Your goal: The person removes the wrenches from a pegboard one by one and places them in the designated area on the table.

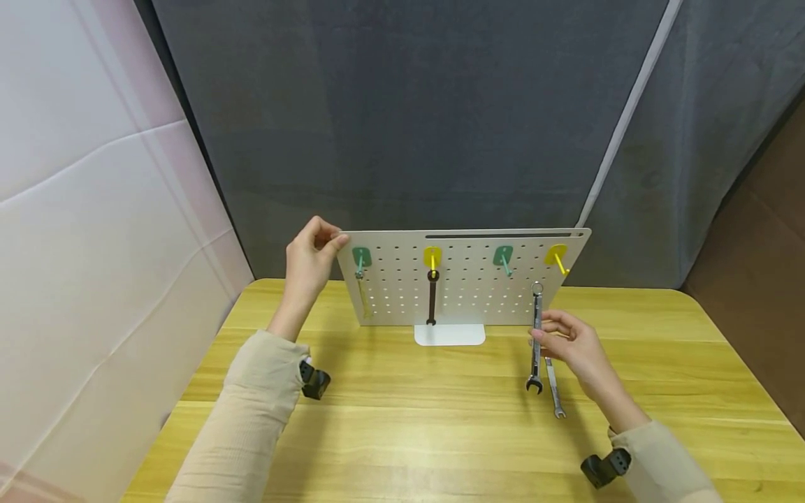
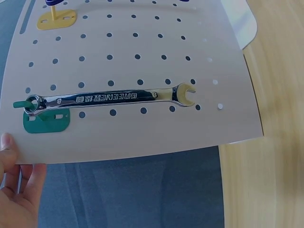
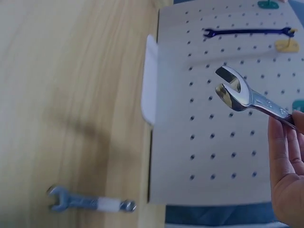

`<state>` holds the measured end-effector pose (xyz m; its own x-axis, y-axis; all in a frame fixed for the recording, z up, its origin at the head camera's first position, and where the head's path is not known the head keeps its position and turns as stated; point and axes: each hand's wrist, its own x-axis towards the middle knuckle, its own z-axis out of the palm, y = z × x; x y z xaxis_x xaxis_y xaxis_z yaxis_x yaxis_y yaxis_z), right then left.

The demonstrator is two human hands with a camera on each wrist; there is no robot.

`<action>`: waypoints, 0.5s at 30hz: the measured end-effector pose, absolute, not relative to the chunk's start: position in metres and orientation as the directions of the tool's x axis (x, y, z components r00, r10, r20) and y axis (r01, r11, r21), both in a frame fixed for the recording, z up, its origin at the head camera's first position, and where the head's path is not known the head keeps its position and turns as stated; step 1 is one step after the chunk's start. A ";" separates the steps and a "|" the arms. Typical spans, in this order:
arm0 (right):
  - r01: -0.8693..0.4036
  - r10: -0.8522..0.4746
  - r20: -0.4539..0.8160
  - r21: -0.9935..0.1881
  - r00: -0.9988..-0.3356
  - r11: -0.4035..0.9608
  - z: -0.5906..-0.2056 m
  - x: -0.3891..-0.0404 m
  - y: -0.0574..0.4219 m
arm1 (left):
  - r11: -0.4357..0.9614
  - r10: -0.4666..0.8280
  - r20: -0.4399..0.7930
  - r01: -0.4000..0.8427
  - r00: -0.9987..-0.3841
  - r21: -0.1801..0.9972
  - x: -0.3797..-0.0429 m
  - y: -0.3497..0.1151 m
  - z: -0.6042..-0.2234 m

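A white pegboard (image 1: 465, 300) stands on the table, and my left hand (image 1: 309, 258) pinches its upper left corner between thumb and fingers. In my right hand (image 1: 575, 346) is a silver combination wrench (image 1: 537, 367), gripped around its shaft in front of the board's lower right part. Its ring end points up and its open jaw (image 3: 237, 92) down. Another silver wrench (image 2: 107, 99) hangs by its ring from the left green hook (image 1: 360, 257). A dark wrench (image 1: 432, 300) hangs on the yellow hook (image 1: 432, 256) beside it. Below my right hand a third silver wrench (image 1: 555, 391) lies on the table.
Toward the right of the board are a bare green hook (image 1: 503, 256) and a bare yellow hook (image 1: 556, 255). A white base plate (image 1: 449, 335) juts forward from the board's foot. Behind the wooden table (image 1: 402, 433) hangs a dark grey curtain (image 1: 440, 112).
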<state>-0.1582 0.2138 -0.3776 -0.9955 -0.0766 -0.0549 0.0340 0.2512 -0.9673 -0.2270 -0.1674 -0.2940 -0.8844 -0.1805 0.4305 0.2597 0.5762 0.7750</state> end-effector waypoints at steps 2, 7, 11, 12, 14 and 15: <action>0.038 -0.073 -0.057 -0.968 -0.996 0.248 -0.382 -0.159 0.220 | 0.576 -0.180 0.435 0.264 -0.882 0.774 -0.227 -0.167 -0.294; 0.051 -0.062 -0.068 -0.967 -0.996 0.250 -0.393 -0.159 0.236 | 0.575 -0.184 0.437 0.265 -0.880 0.774 -0.227 -0.167 -0.294; 0.086 -0.049 -0.103 -0.958 -0.994 0.273 -0.400 -0.160 0.247 | 0.577 -0.183 0.436 0.263 -0.881 0.773 -0.227 -0.167 -0.294; 0.095 -0.047 -0.113 -0.955 -0.993 0.282 -0.402 -0.161 0.250 | 0.577 -0.182 0.436 0.263 -0.881 0.773 -0.227 -0.167 -0.294; 0.113 -0.050 -0.134 -0.947 -0.990 0.300 -0.406 -0.162 0.256 | 0.578 -0.182 0.436 0.262 -0.881 0.773 -0.227 -0.167 -0.294; 0.122 -0.054 -0.145 -0.943 -0.988 0.308 -0.408 -0.162 0.258 | 0.578 -0.183 0.435 0.262 -0.881 0.773 -0.227 -0.167 -0.294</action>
<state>-0.1619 0.2581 -0.4076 -0.9879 -0.0536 -0.1453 0.1220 0.3083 -0.9434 -0.2268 -0.1667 -0.2936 -0.8815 -0.1830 0.4354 0.2616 0.5783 0.7727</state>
